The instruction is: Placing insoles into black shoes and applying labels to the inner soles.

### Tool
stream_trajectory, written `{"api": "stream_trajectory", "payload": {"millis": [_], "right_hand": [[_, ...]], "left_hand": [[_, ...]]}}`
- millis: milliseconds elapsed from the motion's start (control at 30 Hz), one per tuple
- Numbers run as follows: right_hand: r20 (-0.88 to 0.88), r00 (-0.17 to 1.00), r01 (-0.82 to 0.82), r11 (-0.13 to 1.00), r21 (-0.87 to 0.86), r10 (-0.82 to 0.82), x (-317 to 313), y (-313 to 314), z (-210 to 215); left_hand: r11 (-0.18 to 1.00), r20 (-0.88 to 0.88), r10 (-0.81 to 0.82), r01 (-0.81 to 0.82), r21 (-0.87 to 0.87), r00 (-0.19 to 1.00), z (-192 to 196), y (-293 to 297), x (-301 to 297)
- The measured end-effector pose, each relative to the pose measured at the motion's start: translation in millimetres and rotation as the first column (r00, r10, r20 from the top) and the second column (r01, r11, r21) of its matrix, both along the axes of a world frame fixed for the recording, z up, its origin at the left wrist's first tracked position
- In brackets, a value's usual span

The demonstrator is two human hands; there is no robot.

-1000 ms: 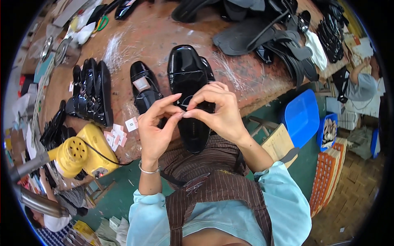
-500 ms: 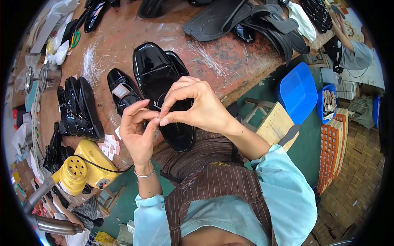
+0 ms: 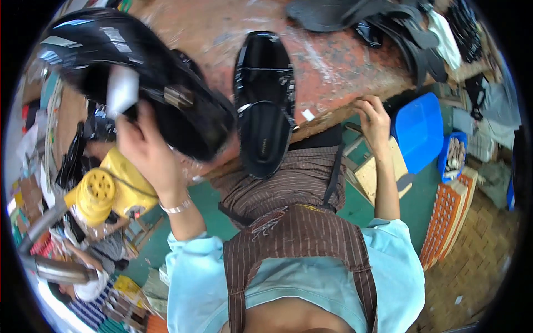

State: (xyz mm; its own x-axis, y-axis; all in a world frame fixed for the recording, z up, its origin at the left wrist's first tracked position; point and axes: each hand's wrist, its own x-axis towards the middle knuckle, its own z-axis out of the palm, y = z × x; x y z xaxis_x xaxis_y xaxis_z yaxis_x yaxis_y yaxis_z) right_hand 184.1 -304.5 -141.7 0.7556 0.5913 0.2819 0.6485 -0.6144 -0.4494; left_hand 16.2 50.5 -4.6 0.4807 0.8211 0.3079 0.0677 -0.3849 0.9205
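Smeared by motion, a glossy black shoe point(image 3: 119, 41) is raised at the left, over the table. My left hand point(image 3: 147, 150) is closed on its near side, with a white tag point(image 3: 122, 91) by the fingertips. More black shoe parts overlap below it, so I cannot tell whether a second shoe is held with it. In front of me another black patent shoe point(image 3: 264, 105) lies sole down, heel end at the table edge. Off to the right, my right hand point(image 3: 373, 117) hangs loosely bent by that edge, fingers slightly apart, nothing visible in them.
The worn wooden table point(image 3: 214, 28) carries dark soles point(image 3: 333, 14) at the far right and a small white slip point(image 3: 308, 115). A yellow lamp-like device point(image 3: 100, 186) stands left. A blue tub point(image 3: 420, 133) and a wooden stool point(image 3: 383, 175) are right of the table.
My hands have parted from a pinch at a thin strand above a shoe. The left one has swung left with a shoe, the right one toward the table edge.
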Motion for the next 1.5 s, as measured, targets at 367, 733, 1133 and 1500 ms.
{"api": "stream_trajectory", "payload": {"millis": [367, 733, 1133, 1500], "right_hand": [[-0.098, 0.987, -0.109, 0.981, 0.160, 0.126, 16.5, 9.5, 25.0], [-0.484, 0.875, 0.334, 0.753, 0.566, -0.024, 8.9, 63.0, 77.6], [-0.601, 0.732, 0.255, 0.688, 0.679, 0.321, -51.7, 123.7, 114.5], [-0.581, 0.705, -0.056, 0.848, 0.526, 0.407, -140.3, 204.3, 135.8]], "left_hand": [[0.975, -0.684, -0.165, 0.223, -0.003, 0.711, -81.5, 85.2, -41.8], [0.938, -0.648, 0.165, 0.086, 0.337, 0.744, -108.6, 55.0, -114.8], [0.972, -0.696, -0.034, 0.186, 0.144, 0.717, -105.5, 77.7, -122.8], [0.894, 0.075, 0.033, 0.004, -0.448, 0.997, -29.6, -19.7, -92.4]]}}
